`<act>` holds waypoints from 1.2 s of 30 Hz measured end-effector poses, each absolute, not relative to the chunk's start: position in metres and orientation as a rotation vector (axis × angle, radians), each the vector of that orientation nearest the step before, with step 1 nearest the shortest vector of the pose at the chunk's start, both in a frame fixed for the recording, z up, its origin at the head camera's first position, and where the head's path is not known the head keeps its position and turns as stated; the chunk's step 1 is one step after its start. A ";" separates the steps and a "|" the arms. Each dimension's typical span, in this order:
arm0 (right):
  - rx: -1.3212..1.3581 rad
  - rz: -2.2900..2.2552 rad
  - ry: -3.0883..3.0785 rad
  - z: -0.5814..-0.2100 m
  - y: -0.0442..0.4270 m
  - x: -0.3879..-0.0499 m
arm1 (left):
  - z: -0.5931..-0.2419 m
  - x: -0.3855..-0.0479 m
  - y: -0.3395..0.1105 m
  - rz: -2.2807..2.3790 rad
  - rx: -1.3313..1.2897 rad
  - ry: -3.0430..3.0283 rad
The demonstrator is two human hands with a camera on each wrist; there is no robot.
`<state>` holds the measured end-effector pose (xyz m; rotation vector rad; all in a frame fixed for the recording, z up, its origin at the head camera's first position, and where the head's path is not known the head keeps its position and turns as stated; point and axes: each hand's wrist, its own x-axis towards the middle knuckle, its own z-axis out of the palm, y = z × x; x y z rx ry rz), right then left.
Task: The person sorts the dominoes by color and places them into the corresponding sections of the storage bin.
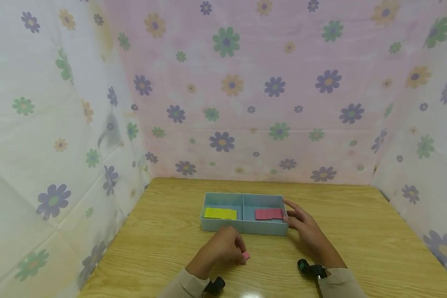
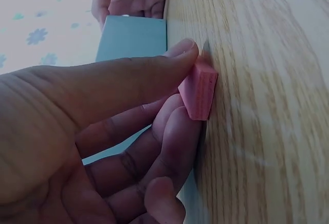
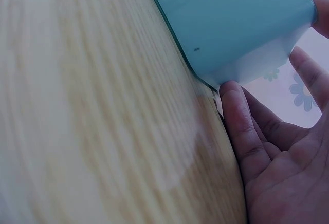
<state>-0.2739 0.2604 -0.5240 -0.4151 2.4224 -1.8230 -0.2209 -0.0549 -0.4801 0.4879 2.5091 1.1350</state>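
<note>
My left hand (image 1: 223,247) pinches a small pink tile (image 2: 199,91) between thumb and fingers, just off the wooden surface in front of the box. Its thin layered edge faces the left wrist camera. My right hand (image 1: 308,227) holds the right end of a light blue two-compartment box (image 1: 223,225). In the right wrist view, one digit (image 3: 321,17) reaches the box's top rim and other fingertips touch its end wall low down. Yellow tiles (image 1: 221,213) lie overlapped in the left compartment; pink tiles (image 1: 269,214) lie overlapped in the right one.
The box stands on a wood-grain table (image 1: 164,231). A flowered cloth (image 1: 253,82) encloses the back and both sides. Dark wrist-worn cameras (image 1: 311,269) sit at both sleeve cuffs, close to the tabletop.
</note>
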 end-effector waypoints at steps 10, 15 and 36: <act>-0.431 -1.826 2.425 -0.525 0.261 -0.275 | -0.482 -0.221 -0.054 1.103 0.539 2.552; -0.430 -1.833 2.411 -0.525 0.262 -0.276 | -0.482 -0.221 -0.054 1.096 0.546 2.575; -0.418 -1.828 2.406 -0.524 0.261 -0.275 | -0.477 -0.217 -0.053 1.058 0.527 2.606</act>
